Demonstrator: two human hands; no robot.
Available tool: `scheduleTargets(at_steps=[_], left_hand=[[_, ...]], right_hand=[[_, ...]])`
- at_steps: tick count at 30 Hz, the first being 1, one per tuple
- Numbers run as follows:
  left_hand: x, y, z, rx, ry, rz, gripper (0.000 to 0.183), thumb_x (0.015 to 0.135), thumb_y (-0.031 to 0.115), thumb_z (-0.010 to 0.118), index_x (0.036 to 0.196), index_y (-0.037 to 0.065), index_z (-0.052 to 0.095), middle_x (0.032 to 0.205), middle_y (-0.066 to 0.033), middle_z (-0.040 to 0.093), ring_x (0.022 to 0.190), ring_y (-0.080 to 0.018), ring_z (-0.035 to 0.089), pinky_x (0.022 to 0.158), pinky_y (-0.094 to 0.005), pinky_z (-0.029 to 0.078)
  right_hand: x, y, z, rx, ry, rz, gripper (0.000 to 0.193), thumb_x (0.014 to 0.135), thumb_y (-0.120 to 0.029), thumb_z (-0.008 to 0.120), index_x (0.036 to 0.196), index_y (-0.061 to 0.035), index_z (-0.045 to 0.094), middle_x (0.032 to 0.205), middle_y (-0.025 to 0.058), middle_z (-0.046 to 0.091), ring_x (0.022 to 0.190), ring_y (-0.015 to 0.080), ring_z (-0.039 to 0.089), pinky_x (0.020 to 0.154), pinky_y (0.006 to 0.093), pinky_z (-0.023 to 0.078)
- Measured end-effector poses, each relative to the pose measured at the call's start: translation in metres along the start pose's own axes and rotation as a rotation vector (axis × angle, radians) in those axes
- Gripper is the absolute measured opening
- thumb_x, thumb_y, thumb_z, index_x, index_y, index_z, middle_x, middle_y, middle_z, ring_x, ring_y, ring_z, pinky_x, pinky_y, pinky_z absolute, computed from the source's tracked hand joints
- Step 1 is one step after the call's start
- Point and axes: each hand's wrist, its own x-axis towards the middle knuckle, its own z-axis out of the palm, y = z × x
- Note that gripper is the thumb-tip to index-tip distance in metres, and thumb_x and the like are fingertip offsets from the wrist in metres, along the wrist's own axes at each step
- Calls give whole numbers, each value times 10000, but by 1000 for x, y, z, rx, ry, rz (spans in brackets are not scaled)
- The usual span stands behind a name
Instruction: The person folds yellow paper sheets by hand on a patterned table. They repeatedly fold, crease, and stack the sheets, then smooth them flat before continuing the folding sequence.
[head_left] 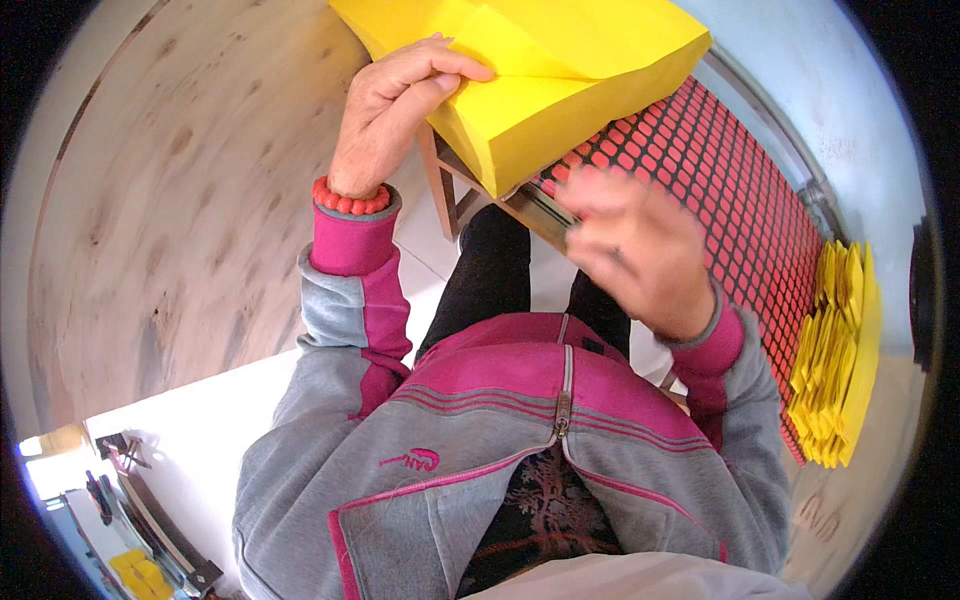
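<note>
A large yellow paper bag (570, 110), box-shaped with a folded flap on its top, stands at the far middle of the head view. My left hand (390, 100), with a red bead bracelet at its wrist, pinches the flap between thumb and fingers at the bag's left side. Just right of the bag's near corner, my right hand (640, 245) is in the air, apart from the paper. Motion smears its fingers, which look bent, and I cannot make out anything in them.
Beneath the bag, a surface with a red and black grid cover (740, 190) runs down the right. A stack of folded yellow paper pieces (835, 350) lies at its near right end. A large pale board (180, 200) fills the left. More yellow pieces (140, 573) lie at lower left.
</note>
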Motion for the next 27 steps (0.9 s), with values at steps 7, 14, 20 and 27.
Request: scheduleTargets(at_steps=[7,14,20,27], left_hand=[[1,-2,-7,30,-26,23,253,925,29,471,1013,-8,705,974,-71,675,933,-157,617,855,-264,456],[4,-7,-7,70,-32,-1,276,938,65,478,1032,-1,730,1077,-85,718,1133,-211,604,1171,-410,295],[5,-10,-9,45,-35,-24,289,904,118,519,1052,-14,730,1110,-104,716,1194,-250,595,1183,-440,273],[10,-23,-9,39,-17,123,192,861,86,631,1026,28,712,983,-62,712,990,-170,646,1124,-397,379]], right_hand=[[86,42,-8,-70,2,-83,190,824,-68,742,1004,-39,688,1350,154,627,1276,345,573,1047,414,454],[89,58,-1,93,17,-45,142,886,-59,690,1019,-8,680,1309,187,640,1159,314,633,973,357,488],[88,63,12,119,124,-6,104,894,-66,679,971,-6,643,1202,178,670,1037,322,655,895,359,507],[89,65,13,191,132,47,89,941,-67,642,976,12,624,1258,167,669,1071,256,662,930,325,492]])
